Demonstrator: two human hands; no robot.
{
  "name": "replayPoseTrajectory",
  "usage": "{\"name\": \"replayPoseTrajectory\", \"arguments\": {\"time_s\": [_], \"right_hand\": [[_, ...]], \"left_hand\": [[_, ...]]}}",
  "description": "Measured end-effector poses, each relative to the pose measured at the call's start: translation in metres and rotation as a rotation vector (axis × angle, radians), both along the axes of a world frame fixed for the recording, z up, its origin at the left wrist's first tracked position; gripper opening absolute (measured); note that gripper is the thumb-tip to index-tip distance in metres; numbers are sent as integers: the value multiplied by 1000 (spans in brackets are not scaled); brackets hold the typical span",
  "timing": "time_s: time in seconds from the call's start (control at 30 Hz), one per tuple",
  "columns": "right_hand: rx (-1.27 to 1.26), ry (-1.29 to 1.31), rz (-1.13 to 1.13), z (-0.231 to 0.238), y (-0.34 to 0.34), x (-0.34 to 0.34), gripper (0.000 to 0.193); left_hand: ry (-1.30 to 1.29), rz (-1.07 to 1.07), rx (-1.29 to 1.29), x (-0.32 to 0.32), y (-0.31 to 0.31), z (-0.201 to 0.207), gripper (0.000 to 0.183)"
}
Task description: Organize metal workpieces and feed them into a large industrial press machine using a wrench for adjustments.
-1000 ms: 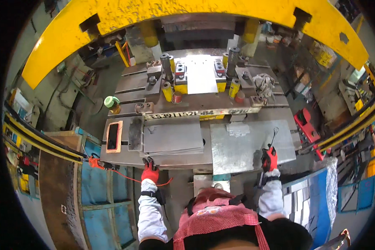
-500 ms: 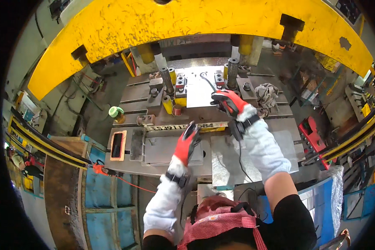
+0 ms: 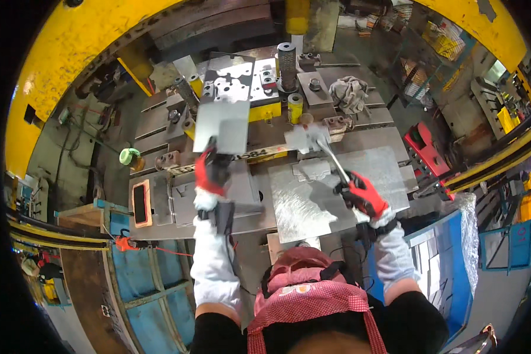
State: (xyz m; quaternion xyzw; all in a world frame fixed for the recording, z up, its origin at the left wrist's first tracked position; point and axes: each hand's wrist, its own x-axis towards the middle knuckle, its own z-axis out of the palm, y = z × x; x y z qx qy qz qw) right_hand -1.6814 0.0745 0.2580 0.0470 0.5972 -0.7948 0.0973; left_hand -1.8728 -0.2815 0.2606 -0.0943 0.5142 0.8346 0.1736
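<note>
My left hand (image 3: 213,171), in a red and black glove, grips the near edge of a flat grey sheet-metal blank (image 3: 223,125) held up in front of the die (image 3: 259,88). My right hand (image 3: 363,196), gloved alike, is closed round a slim metal rod tool (image 3: 334,158) pointing away and to the left. At the rod's tip is a small cut metal piece (image 3: 301,139), blurred; how it is attached I cannot tell. Below it, another cut piece (image 3: 312,170) lies on a large shiny metal sheet (image 3: 301,206). Under my left forearm lies a stack of grey blanks (image 3: 245,197).
Around the die stand guide posts (image 3: 287,66), beneath the yellow press frame (image 3: 47,76). A crumpled rag (image 3: 349,94) lies at the right. On the left are a phone (image 3: 140,203) and a green-capped bottle (image 3: 131,158). A red machine part (image 3: 425,150) stands beyond the bed's right edge.
My left hand has lifted a blank toward the die. My right hand has drawn the rod back from the die, now with a cut piece at its tip. The view has shifted.
</note>
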Motion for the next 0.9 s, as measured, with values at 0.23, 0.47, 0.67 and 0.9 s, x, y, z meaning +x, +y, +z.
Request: {"name": "replayPoseTrajectory", "arguments": {"time_s": [0.23, 0.47, 0.67, 0.9], "right_hand": [[-39, -252, -86, -123, -5, 12, 37], [521, 116, 42, -10, -52, 23, 57], [819, 431, 364, 22, -105, 17, 73], [292, 63, 361, 13, -102, 6, 61]], "left_hand": [[456, 182, -648, 52, -94, 71, 24], [396, -424, -961, 47, -84, 98, 18], [433, -766, -746, 11, -45, 71, 25], [597, -664, -166, -31, -76, 41, 40]]}}
